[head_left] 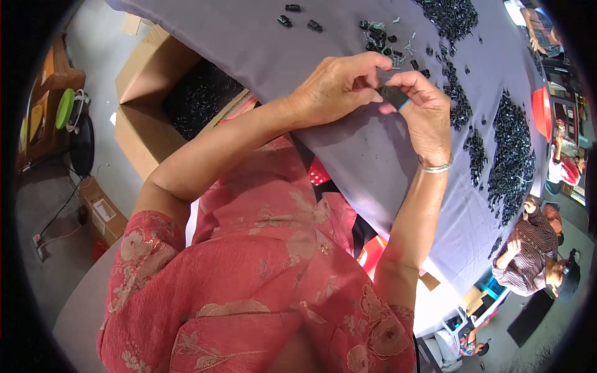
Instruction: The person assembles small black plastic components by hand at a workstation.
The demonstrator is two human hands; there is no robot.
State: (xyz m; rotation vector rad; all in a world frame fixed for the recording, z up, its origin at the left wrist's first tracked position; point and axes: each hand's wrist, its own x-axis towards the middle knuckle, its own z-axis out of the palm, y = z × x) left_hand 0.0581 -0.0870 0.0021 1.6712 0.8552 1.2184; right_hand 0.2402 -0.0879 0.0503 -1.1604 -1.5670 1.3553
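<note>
My left hand (339,86) is above the grey tablecloth with its fingers curled toward the thumb. Facing it, close by, is my right hand (426,105), its fingers also bent inward; a blue band shows at one finger and a silver bangle circles the wrist. Between the fingertips lies a dark patch, and whatever small thing the hands grip there cannot be made out. Just beyond them is a small heap of silver screws (398,60) mixed with black parts (373,45). A few more black pieces (314,25) lie apart at the far left.
Large piles of small black parts (510,149) spread over the grey cloth (348,161) at the right and far side. An open cardboard box (143,133) holding many black pieces stands at the left. Other people (528,255) sit at the right, near a red basin (541,112).
</note>
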